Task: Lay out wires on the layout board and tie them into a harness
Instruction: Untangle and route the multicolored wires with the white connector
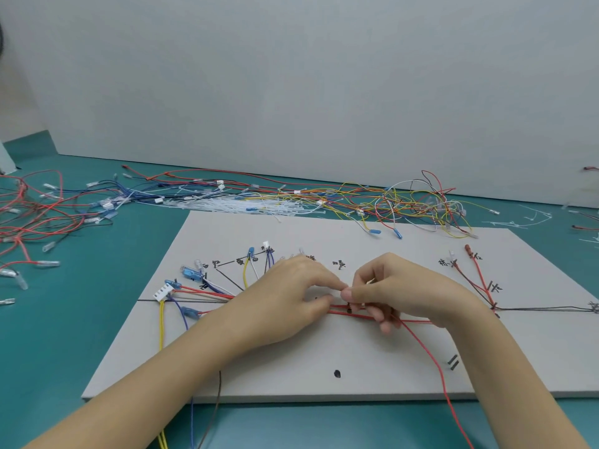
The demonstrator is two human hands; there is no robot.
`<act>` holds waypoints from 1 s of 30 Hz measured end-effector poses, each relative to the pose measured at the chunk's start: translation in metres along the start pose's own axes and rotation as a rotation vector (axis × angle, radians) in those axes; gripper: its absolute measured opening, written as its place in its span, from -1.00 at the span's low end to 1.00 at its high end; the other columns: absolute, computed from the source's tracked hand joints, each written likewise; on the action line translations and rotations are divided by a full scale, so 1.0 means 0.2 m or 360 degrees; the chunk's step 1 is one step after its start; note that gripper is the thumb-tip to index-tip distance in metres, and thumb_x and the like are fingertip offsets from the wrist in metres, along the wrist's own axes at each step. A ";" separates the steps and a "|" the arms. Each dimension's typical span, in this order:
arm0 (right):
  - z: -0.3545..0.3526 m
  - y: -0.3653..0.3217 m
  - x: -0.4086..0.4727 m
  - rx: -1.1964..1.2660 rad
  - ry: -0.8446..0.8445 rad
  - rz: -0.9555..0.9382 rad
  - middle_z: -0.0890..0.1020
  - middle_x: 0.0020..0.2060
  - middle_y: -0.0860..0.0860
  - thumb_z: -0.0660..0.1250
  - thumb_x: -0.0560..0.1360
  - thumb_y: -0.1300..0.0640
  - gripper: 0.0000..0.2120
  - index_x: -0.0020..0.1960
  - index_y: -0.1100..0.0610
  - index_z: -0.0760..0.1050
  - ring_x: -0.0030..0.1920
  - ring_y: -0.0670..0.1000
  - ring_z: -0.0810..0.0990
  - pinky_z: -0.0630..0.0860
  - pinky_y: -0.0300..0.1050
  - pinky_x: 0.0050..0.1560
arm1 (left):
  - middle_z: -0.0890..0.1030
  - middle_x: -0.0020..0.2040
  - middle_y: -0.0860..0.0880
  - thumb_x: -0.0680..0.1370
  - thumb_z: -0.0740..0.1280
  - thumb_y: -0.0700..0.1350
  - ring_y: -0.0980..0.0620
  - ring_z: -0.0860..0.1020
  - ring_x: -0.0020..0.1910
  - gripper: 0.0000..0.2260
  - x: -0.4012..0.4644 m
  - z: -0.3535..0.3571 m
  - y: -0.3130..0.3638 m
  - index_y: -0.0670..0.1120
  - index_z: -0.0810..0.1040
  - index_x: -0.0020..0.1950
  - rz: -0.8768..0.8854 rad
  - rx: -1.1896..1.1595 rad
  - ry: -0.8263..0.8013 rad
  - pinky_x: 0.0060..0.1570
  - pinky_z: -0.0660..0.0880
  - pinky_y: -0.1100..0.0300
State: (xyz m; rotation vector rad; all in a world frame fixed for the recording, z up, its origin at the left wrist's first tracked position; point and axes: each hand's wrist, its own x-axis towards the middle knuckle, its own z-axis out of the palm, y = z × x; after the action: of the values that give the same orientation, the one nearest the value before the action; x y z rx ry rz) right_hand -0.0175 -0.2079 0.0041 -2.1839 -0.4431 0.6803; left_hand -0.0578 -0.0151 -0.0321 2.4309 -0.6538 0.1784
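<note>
Two hands tie a bundle of red wires at the middle of a grey layout board.

The red wires (353, 314) run along the board's drawn trunk line, and both hands meet over them. The left hand (291, 296) and right hand (398, 293) touch fingertip to fingertip, fingers curled narrow and pinching something small at the bundle, probably a cable tie, though it is too small to be sure. This looks like the tying step; next the tie would need pulling snug without dragging the wires off their marks. The layout board (324, 384) lies flat on the teal counter (97, 303), with blue, yellow and white leads fanned at its left. No containers are in view: spare wires (405, 199) and loose white cable ties (246, 205) lie heaped on the counter behind the board.
</note>
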 end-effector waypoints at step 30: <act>-0.33 0.19 -0.12 -0.0268 0.0521 0.0200 0.60 -0.45 -0.04 0.52 0.39 0.08 -0.93 -0.21 0.07 0.67 -0.50 -0.21 0.41 0.27 -0.30 -0.40 | 0.57 0.03 0.13 0.59 0.28 -0.02 0.19 0.48 0.09 -0.78 -0.01 0.03 0.02 0.12 0.64 0.18 -0.0055 0.0070 -0.0071 0.15 0.41 0.16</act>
State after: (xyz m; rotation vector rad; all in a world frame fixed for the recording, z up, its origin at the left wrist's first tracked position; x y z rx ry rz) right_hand 0.0062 -0.2825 0.0177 -2.4424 -0.1986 0.3489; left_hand -0.0620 -0.0204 -0.0352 2.4931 -0.6335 0.1263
